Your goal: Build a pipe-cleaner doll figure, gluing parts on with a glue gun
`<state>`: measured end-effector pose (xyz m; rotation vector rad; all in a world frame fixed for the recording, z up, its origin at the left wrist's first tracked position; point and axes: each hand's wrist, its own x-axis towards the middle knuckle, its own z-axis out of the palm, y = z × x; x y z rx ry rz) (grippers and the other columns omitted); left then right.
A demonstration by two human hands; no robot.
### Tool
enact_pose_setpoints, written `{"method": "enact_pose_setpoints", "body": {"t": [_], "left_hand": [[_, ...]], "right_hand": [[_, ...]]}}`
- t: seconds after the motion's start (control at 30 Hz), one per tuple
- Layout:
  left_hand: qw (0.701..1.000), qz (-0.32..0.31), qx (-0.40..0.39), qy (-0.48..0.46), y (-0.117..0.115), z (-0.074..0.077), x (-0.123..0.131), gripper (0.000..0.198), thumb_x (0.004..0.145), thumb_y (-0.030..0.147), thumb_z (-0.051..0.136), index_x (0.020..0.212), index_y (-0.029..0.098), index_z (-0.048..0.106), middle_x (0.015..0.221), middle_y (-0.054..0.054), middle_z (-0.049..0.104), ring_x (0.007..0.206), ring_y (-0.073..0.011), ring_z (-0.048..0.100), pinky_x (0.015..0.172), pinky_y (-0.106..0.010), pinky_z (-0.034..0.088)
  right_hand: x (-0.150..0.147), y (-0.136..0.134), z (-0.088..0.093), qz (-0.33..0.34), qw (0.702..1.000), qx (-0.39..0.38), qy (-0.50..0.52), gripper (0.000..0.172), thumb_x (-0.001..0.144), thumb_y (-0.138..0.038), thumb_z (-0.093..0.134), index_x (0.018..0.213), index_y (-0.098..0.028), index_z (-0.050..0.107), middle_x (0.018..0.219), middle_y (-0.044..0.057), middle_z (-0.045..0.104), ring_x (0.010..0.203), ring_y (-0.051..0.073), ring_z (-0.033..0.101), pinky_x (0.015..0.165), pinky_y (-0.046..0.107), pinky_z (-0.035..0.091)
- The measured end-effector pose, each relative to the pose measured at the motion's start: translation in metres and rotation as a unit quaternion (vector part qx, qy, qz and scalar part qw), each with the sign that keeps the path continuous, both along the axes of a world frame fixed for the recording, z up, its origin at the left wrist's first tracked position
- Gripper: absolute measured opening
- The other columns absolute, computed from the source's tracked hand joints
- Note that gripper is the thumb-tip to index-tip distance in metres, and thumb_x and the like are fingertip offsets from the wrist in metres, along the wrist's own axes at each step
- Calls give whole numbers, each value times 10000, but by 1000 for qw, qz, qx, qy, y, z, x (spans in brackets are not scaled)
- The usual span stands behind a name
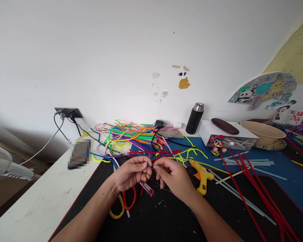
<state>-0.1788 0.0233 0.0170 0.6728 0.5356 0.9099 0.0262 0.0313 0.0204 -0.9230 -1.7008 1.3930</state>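
Note:
Over the black mat, my left hand (132,171) and my right hand (173,174) meet fingertip to fingertip. Both pinch a small blue pipe cleaner (150,165), mostly hidden by the fingers. Scissors with one yellow and one red handle loop (130,201) lie beneath my left wrist. Just below my hands is a small pink-red labelled case (146,189). A yellow glue gun (201,176) rests on its side by my right forearm. Beyond my hands spreads a tangled heap of pipe cleaners (138,137) in purple, green, orange and yellow.
At the back stand a black flask (195,119) and a white box (204,131) bearing a brown case (224,126). A small figure (218,145) is in front. Red pipe cleaners (262,191) and clear glue sticks (244,193) lie right. A fan (1,163) and wall plugs (68,114) are left.

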Motion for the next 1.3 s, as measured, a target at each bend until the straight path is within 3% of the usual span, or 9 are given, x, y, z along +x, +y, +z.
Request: {"method": "enact_pose_setpoints", "body": {"t": [0.53, 0.67, 0.77, 0.93, 1.3], "left_hand": [[1000, -2, -11, 0, 1, -3, 1, 217, 777, 237, 892, 894, 102, 770, 715, -66, 754, 600, -116, 715, 598, -165, 584], [1000, 6, 6, -13, 0, -3, 2, 271, 793, 268, 883, 973, 94, 779, 801, -93, 782, 693, -140, 748, 655, -177, 596], [1000, 15, 16, -11, -1, -3, 4, 333, 751, 198, 907, 1040, 100, 773, 846, -88, 790, 743, -142, 752, 691, -180, 597], [998, 52, 8, 17, 0, -4, 9, 217, 776, 183, 890, 920, 111, 744, 795, -73, 781, 683, -124, 737, 645, -174, 578], [994, 87, 31, 55, 1, -5, 13, 278, 751, 262, 917, 875, 118, 714, 735, -59, 755, 641, -130, 704, 641, -212, 559]], "right_hand": [[1, 0, 0, -8, 1000, 21, -21, 212, 975, -384, 607, 938, -196, 698, 690, -29, 646, 434, 94, 601, 444, 200, 448], [1, 0, -2, -10, 1000, 11, -11, 224, 981, -405, 605, 967, -199, 693, 696, -28, 653, 432, 97, 599, 441, 203, 455], [1, 1, -3, -21, 1000, 3, -2, 228, 979, -413, 606, 974, -201, 689, 690, -29, 654, 433, 103, 600, 438, 208, 466], [0, 1, -1, -34, 999, 12, -10, 194, 972, -374, 601, 946, -203, 690, 685, -31, 649, 432, 95, 592, 433, 196, 458], [1, 0, -3, -35, 996, 60, -59, 166, 996, -340, 572, 969, -223, 687, 696, -27, 659, 458, 101, 602, 450, 199, 453]]}}
